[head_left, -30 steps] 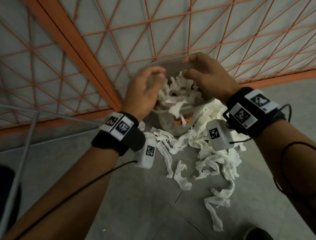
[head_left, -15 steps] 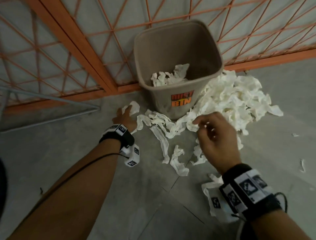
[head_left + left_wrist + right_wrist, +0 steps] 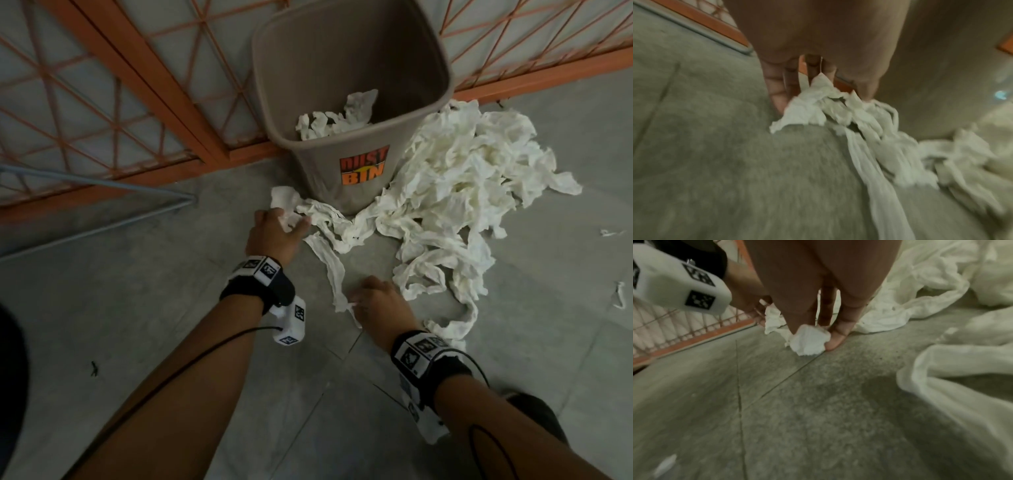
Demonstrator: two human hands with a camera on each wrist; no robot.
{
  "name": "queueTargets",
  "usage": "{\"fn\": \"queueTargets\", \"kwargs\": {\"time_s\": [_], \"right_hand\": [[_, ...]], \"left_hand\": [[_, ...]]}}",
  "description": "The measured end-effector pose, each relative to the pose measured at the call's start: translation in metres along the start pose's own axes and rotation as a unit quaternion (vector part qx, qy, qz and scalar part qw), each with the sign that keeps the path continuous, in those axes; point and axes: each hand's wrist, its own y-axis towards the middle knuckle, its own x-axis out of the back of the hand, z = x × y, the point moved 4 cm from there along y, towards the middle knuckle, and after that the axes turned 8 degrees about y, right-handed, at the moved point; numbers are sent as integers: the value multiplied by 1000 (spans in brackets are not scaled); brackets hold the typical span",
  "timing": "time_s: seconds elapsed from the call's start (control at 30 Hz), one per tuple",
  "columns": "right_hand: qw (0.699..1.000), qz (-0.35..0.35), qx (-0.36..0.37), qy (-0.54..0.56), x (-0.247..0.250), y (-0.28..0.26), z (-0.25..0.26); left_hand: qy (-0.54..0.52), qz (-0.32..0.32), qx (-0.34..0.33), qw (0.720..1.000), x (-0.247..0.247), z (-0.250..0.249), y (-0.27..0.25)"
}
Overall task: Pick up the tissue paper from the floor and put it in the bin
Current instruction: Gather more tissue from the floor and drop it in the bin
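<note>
A tan bin [image 3: 346,41] marked DUST BIN stands against the orange grille, with some white tissue [image 3: 337,116] lying in it. A big heap of crumpled tissue [image 3: 455,178] spreads over the floor to its right and front. My left hand [image 3: 279,228] is down on the floor left of the bin, fingers curled round the end of a tissue strip [image 3: 818,104]. My right hand [image 3: 375,303] is lower, in front of the bin, pinching a small wad of tissue [image 3: 808,340] between thumb and fingers at the floor.
An orange metal grille [image 3: 137,78] runs behind the bin. A grey metal rod frame [image 3: 102,186] lies on the floor at the left. Small tissue scraps [image 3: 618,294] lie far right. The floor is grey tile.
Both hands have come away from the bin down to the floor. The left has closed on the strip by the bin; the right has dropped and pinched a wad.
</note>
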Motion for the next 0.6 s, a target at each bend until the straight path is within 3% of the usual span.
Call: {"fn": "queueTargets", "kwargs": {"time_s": [0.07, 0.13, 0.23, 0.3, 0.4, 0.5, 0.6], "right_hand": [[999, -23, -13, 47, 6, 0, -1], [992, -63, -31, 107, 16, -3, -3], [971, -153, -50, 179, 38, -8, -9], [959, -211, -46, 184, 53, -12, -15], [954, -257, -64, 141, 69, -19, -32], [957, -239, -126, 108, 68, -24, -56], [964, -160, -200, 76, 60, -27, -78]], "left_hand": [[29, 24, -14, 999, -14, -5, -3], [43, 8, -48, 998, -20, -10, -4], [-40, -38, -44, 997, -11, -16, -8], [-108, -58, -45, 991, -3, -21, -14], [-100, -20, -136, 986, -6, -41, -22], [-12, 35, -192, 981, -26, -49, -27], [68, 51, -176, 981, -40, -53, -31]]}}
